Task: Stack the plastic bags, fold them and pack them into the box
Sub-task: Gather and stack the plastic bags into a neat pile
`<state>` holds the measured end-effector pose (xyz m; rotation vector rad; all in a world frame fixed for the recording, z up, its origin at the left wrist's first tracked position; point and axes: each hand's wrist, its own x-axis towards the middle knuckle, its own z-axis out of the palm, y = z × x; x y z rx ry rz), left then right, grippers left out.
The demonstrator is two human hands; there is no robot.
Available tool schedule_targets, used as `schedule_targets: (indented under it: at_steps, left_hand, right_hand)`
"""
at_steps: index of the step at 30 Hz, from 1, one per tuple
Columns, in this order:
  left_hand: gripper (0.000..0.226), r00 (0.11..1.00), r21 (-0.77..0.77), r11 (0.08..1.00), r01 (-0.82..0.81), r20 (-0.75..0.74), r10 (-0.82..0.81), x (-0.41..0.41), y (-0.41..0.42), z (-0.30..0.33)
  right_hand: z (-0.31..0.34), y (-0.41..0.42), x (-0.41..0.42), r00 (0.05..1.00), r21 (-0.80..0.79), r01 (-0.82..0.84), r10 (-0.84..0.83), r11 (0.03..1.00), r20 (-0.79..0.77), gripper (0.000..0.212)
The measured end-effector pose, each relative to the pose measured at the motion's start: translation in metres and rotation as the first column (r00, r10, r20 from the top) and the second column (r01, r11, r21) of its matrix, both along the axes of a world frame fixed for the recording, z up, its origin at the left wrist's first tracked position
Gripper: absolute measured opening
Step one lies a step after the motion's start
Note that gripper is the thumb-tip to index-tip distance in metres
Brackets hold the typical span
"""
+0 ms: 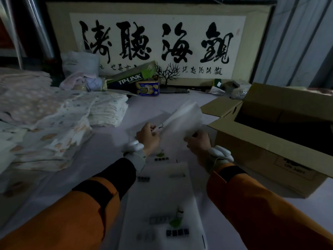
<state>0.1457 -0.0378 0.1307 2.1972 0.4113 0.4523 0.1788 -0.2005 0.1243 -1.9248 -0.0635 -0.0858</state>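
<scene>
A folded bundle of translucent plastic bags [185,118] is raised over the table's middle, tilted up to the right. My left hand [148,137] pinches its lower left end. My right hand [198,141] grips its lower right edge. More flat plastic bags [162,204] with small black print lie on the table between my forearms. The open cardboard box [266,141] stands to the right, close to my right hand; its inside is dark.
Stacks of patterned cloth [46,123] cover the left of the white table [100,159]. At the back stand a TP-LINK carton [129,78], a blue tin [147,88], a small black tree ornament [166,74] and a framed calligraphy panel [158,42].
</scene>
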Motion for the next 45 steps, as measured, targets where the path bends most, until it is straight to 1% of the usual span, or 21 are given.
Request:
schedule_targets:
  at_steps: [3, 6, 8, 10, 13, 15, 18, 20, 22, 23, 25, 27, 29, 30, 32, 35, 38, 39, 42, 43, 45]
  left_hand:
    - [0.02, 1.0, -0.036, 0.999, -0.001, 0.025, 0.002, -0.015, 0.002, 0.015]
    - [0.012, 1.0, -0.055, 0.998, 0.005, 0.021, -0.004, -0.03, 0.004, 0.02]
    - [0.004, 0.999, -0.075, 0.997, 0.037, 0.001, -0.037, -0.038, 0.007, 0.02]
    - [0.008, 0.998, -0.106, 0.992, 0.063, 0.003, -0.063, -0.047, 0.012, 0.02]
    - [0.009, 0.993, -0.124, 0.986, 0.115, -0.008, -0.117, -0.068, 0.017, 0.017]
    - [0.019, 0.983, -0.113, 0.978, 0.177, -0.027, -0.181, -0.08, 0.019, 0.012]
    - [0.021, 0.96, -0.15, 0.95, 0.275, -0.003, -0.279, -0.097, 0.02, 0.008]
    - [0.017, 0.954, -0.158, 0.942, 0.296, -0.006, -0.3, -0.105, 0.02, 0.011]
    - [0.031, 0.94, -0.166, 0.928, 0.334, -0.015, -0.341, -0.109, 0.018, 0.014]
    - [0.038, 0.932, -0.181, 0.919, 0.351, -0.022, -0.361, -0.112, 0.016, 0.016]
    - [0.039, 0.915, -0.183, 0.903, 0.389, -0.038, -0.402, -0.116, 0.013, 0.019]
    - [0.036, 0.893, -0.179, 0.882, 0.436, -0.037, -0.449, -0.122, 0.008, 0.023]
    - [0.03, 0.882, -0.214, 0.863, 0.458, -0.014, -0.471, -0.126, 0.004, 0.023]
    - [0.026, 0.888, -0.238, 0.862, 0.449, 0.011, -0.459, -0.126, 0.002, 0.022]
    - [0.017, 0.921, -0.333, 0.864, 0.379, 0.042, -0.388, -0.128, -0.001, 0.021]
    - [0.026, 0.959, -0.514, 0.822, 0.245, 0.007, -0.282, -0.129, -0.005, 0.016]
    - [0.009, 0.968, -0.614, 0.77, 0.174, -0.035, -0.247, -0.137, -0.01, 0.01]
    - [0.012, 0.967, -0.632, 0.758, 0.161, -0.052, -0.249, -0.14, -0.011, 0.009]
    - [0.038, 0.956, -0.663, 0.734, 0.149, -0.095, -0.279, -0.145, -0.011, 0.009]
    - [0.037, 0.948, -0.654, 0.739, 0.161, -0.106, -0.299, -0.147, -0.011, 0.011]
    - [0.018, 0.931, -0.622, 0.759, 0.192, -0.129, -0.342, -0.15, -0.012, 0.014]
  right_hand:
    - [0.011, 0.004, -0.009, 0.999, 0.034, -0.041, 0.04, 0.999, 0.017, 0.016]
    - [0.016, 0.007, -0.019, 0.997, 0.006, -0.077, 0.077, 0.997, 0.011, 0.015]
    - [0.016, 0.008, -0.026, 0.995, 0.015, -0.096, 0.096, 0.995, -0.012, 0.007]
    - [0.015, 0.007, -0.036, 0.992, 0.033, -0.123, 0.124, 0.992, -0.024, 0.011]
    - [0.015, 0.008, -0.05, 0.985, 0.146, -0.147, 0.158, 0.978, -0.065, 0.008]
    - [0.016, 0.01, -0.058, 0.978, 0.253, -0.133, 0.168, 0.958, -0.123, 0.008]
    - [0.018, 0.016, -0.072, 0.96, 0.357, -0.181, 0.243, 0.916, -0.138, 0.03]
    - [0.02, 0.019, -0.081, 0.949, 0.375, -0.216, 0.285, 0.901, -0.138, 0.056]
    - [0.024, 0.02, -0.088, 0.942, 0.378, -0.236, 0.307, 0.895, -0.138, 0.076]
    - [0.026, 0.021, -0.091, 0.933, 0.389, -0.257, 0.332, 0.885, -0.139, 0.079]
    - [0.03, 0.021, -0.1, 0.9, 0.433, -0.309, 0.408, 0.847, -0.155, 0.067]
    - [0.032, 0.021, -0.108, 0.864, 0.481, -0.339, 0.47, 0.809, -0.182, 0.045]
    - [0.032, 0.017, -0.115, 0.83, 0.56, -0.334, 0.518, 0.758, -0.206, 0.026]
    - [0.031, 0.015, -0.117, 0.812, 0.597, -0.327, 0.541, 0.733, -0.22, 0.022]
    - [0.027, 0.01, -0.121, 0.794, 0.609, -0.324, 0.558, 0.724, -0.241, 0.023]
    - [0.022, 0.007, -0.126, 0.799, 0.522, -0.361, 0.545, 0.773, -0.254, 0.028]
    - [0.017, 0.006, -0.132, 0.798, 0.471, -0.395, 0.549, 0.789, -0.25, 0.035]
    - [0.016, 0.005, -0.133, 0.802, 0.446, -0.408, 0.546, 0.796, -0.241, 0.031]
    - [0.014, 0.003, -0.137, 0.831, 0.413, -0.389, 0.507, 0.824, -0.229, 0.017]
    - [0.014, 0.002, -0.138, 0.836, 0.412, -0.382, 0.499, 0.828, -0.227, 0.012]
    - [0.015, 0.001, -0.139, 0.837, 0.424, -0.379, 0.5, 0.822, -0.222, 0.008]
